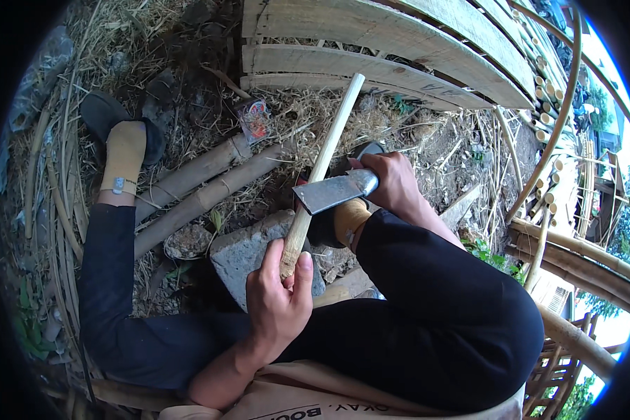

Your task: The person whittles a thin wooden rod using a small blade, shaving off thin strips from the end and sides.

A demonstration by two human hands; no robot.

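Observation:
My left hand (280, 294) pinches the lower end of a pale split bamboo stick (337, 126), which slants up and away to the right. My right hand (393, 180) is closed round the handle of a short, broad-bladed chopping knife (329, 193). Its grey blade lies across the lower half of the stick; whether it touches the wood I cannot tell. Most of the handle is hidden by my fingers. Below the stick sits a rough grey stone block (241, 255), between my legs and partly covered by my left hand.
Two bamboo poles (203, 192) lie on the straw-strewn ground to the left. A slatted wooden panel (385, 35) stands at the far side. A small printed packet (254, 120) lies near the poles. Stacked bamboo (549, 112) fills the right. My bent right leg (455, 301) rises below the knife.

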